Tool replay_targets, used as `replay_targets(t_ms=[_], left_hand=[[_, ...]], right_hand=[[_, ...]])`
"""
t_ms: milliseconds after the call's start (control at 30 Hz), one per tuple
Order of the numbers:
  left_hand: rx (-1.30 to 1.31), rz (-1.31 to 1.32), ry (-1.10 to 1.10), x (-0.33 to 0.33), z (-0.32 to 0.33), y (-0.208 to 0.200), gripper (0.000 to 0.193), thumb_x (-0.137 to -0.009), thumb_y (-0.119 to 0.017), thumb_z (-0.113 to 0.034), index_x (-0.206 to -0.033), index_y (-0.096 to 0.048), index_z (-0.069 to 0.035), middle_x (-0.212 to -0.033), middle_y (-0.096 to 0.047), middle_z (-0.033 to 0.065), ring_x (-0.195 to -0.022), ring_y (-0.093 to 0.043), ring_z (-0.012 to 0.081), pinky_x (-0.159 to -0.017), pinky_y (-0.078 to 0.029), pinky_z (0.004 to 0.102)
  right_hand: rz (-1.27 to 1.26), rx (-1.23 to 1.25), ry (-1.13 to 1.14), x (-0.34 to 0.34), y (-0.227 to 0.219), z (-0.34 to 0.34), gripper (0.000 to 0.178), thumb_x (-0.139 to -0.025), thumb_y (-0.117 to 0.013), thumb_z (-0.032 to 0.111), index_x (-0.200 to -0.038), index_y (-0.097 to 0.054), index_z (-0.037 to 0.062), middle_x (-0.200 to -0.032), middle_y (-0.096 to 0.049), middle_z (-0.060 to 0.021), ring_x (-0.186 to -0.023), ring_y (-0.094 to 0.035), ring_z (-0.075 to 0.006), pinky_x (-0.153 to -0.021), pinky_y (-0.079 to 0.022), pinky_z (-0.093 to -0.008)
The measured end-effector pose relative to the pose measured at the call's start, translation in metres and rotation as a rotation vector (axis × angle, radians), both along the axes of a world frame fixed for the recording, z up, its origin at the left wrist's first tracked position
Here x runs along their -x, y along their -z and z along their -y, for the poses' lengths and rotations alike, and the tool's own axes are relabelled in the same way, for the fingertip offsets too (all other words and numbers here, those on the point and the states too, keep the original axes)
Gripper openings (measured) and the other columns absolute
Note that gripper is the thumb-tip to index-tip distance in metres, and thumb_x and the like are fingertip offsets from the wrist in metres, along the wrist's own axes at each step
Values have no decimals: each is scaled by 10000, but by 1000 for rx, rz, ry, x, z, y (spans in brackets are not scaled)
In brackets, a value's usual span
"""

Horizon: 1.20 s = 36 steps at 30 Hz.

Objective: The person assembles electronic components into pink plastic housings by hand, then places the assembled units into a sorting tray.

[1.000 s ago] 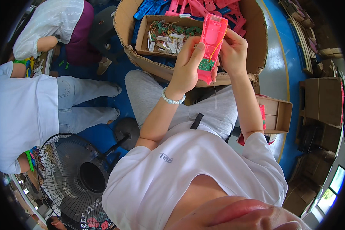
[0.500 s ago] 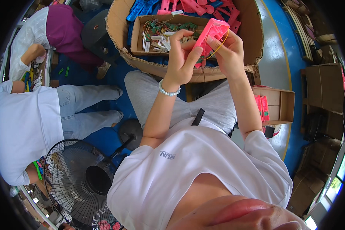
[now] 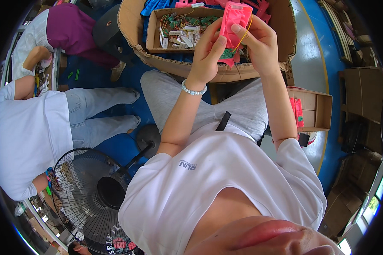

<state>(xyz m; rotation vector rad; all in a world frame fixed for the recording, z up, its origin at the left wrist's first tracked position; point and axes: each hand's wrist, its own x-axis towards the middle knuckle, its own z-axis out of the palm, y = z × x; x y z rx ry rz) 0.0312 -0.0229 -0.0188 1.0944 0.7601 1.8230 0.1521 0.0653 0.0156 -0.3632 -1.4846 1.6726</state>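
Both hands hold a pink plastic housing (image 3: 235, 19) above the near side of a large carton, its hollow, ribbed side tilted up. My left hand (image 3: 206, 59) grips its left edge, thumb on the rim and fingers behind. On the right side my right hand (image 3: 263, 49) is closed round the housing, its thumb pressing inside the hollow. A yellow wire (image 3: 244, 37) runs past the right thumb down toward a small green circuit board (image 3: 227, 54) at the lower end. A thin dark wire hangs below. Part of the inside is hidden by the right thumb.
Inside the large carton (image 3: 170, 64), a smaller box (image 3: 157, 50) holds green boards and white pieces, with blue parts (image 3: 155, 6) around it. An open box (image 3: 323, 112) with pink housings (image 3: 299, 112) is at my right. A fan (image 3: 93, 191) and two people (image 3: 34, 136) are at left.
The housing has turned so more of its hollow side shows, and the green board is more visible. My right thumb now presses inside the housing. The view has shifted slightly.
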Motion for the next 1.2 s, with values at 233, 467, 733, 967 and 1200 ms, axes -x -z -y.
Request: replay_targets(t_ms=[233, 467, 733, 967, 1200], left_hand=[[-205, -174, -222, 4, -11, -16, 425, -984, -567, -173, -1371, -491, -15, -1382, -470, 121, -1257, -490, 202, -1000, -447, 344], [-263, -31, -239, -9, -17, -29, 330, -938, -511, -64, -1251, -556, 31, -1131, -660, 198, -1061, -638, 232, -955, -488, 336], [-133, 199, -278, -10, -10, -35, 199, -917, -481, -93, -1032, -590, 28, -908, -683, 195, -880, -687, 304, -867, -553, 425], [-72, 447, 11, 3, 2, -37, 221, -942, -455, -117, -1052, -603, 4, -887, -658, 156, -848, -647, 278, -1021, -455, 550], [-111, 492, 30, 0, 9, -31, 232, -946, -457, -110, -1092, -590, 10, -952, -666, 184, -948, -653, 319, -1019, -466, 529]], right_hand=[[273, -877, 518, -7, 4, -10, 301, -798, -744, 4, -1088, -670, -20, -961, -699, -99, -829, -672, -165, -716, -533, -259], [238, -738, 488, -2, 5, 12, 311, -748, -764, -13, -1050, -690, -27, -958, -703, -112, -807, -677, -186, -690, -534, -270], [150, -512, 104, -20, -3, 11, 318, -765, -760, -15, -1069, -682, -69, -974, -700, -142, -874, -679, -179, -770, -544, -278], [173, -651, -7, -23, -9, 3, 285, -776, -729, -40, -1059, -701, -52, -1014, -719, -168, -898, -712, -230, -796, -559, -286], [243, -846, 224, -15, -7, 18, 254, -753, -755, -19, -1000, -696, -29, -919, -713, -131, -776, -712, -215, -672, -569, -280]])
